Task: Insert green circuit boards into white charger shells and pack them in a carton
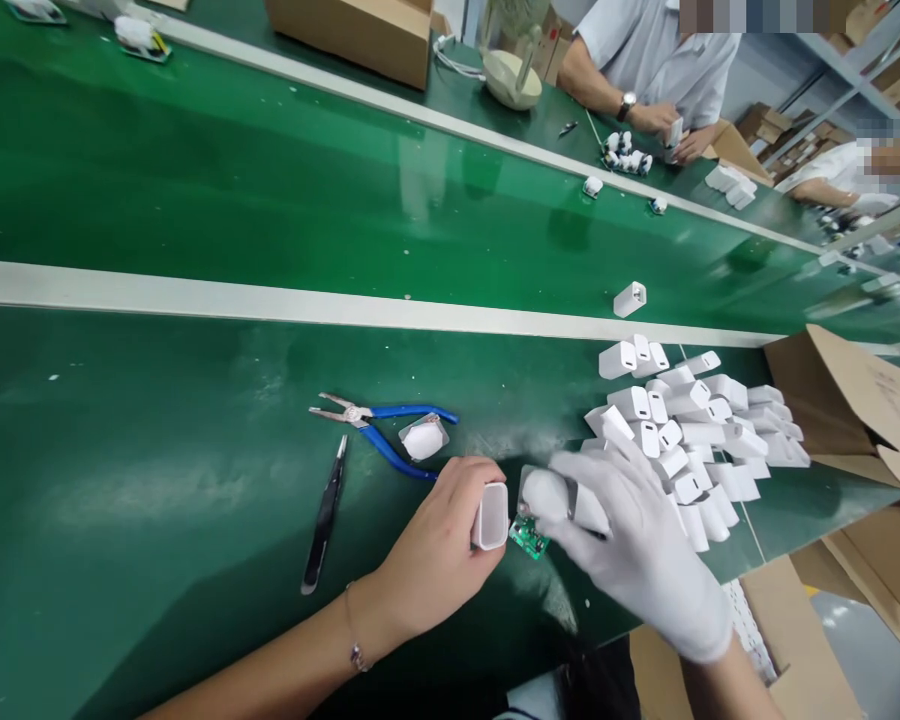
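Your bare left hand [439, 545] had its fingers curled snug around a white casing [491, 516], a smooth rounded-rectangle plastic shell, hollow, with its open end facing the other hand. It sat low on the green bench [157, 520], just in front of you. Your gloved right hand [637, 545] was pinched shut on a white plug piece [551, 495] with a small green circuit board [529, 538] sticking out below it, right at the mouth of the casing, almost touching. A heap of the same white shells [690, 440] lay just past your right hand. Blue-handled pliers [382, 425] and black tweezers [326, 515] lay to the left, near a little clear tray [424, 438].
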A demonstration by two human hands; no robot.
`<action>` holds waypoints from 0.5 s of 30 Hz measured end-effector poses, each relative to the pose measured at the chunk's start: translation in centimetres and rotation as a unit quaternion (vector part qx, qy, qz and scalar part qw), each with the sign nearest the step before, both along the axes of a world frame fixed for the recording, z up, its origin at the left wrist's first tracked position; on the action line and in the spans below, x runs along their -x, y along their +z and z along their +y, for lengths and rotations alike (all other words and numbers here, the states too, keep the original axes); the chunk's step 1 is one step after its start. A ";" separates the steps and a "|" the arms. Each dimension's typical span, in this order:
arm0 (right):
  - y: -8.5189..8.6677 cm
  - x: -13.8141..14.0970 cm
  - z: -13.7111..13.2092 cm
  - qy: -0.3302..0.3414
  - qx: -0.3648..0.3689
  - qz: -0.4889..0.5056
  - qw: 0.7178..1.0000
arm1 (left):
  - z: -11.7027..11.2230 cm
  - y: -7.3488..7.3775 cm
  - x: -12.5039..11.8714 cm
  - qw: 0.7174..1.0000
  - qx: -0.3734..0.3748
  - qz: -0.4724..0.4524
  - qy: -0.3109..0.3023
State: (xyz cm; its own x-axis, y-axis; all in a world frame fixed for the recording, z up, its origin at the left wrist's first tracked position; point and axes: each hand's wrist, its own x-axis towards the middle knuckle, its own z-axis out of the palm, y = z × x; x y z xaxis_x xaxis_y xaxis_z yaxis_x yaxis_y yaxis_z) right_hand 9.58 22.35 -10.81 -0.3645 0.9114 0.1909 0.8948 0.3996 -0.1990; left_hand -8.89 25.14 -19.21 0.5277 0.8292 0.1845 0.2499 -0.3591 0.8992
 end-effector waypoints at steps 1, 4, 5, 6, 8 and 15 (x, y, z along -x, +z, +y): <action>0.2 0.2 -0.7 0.003 -0.019 0.013 1.000 | 0.0 0.0 0.1 1.000 -0.006 0.008 -0.014; 0.3 0.9 -2.2 0.030 -0.059 -0.013 0.998 | 0.0 0.1 0.2 0.998 -0.007 0.027 -0.058; 0.2 1.1 -2.4 0.038 -0.066 -0.030 0.997 | 0.0 0.1 0.2 0.997 -0.006 0.032 -0.068; 0.0 1.3 -2.5 0.046 -0.069 -0.043 0.996 | 0.1 0.1 0.2 0.997 -0.005 0.036 -0.074; -0.2 1.6 -2.6 0.052 -0.071 -0.057 0.995 | 0.1 0.1 0.2 0.996 -0.004 0.042 -0.080; -0.3 1.9 -2.8 0.046 -0.081 -0.089 0.992 | 0.0 0.3 0.1 0.993 -0.017 0.060 -0.095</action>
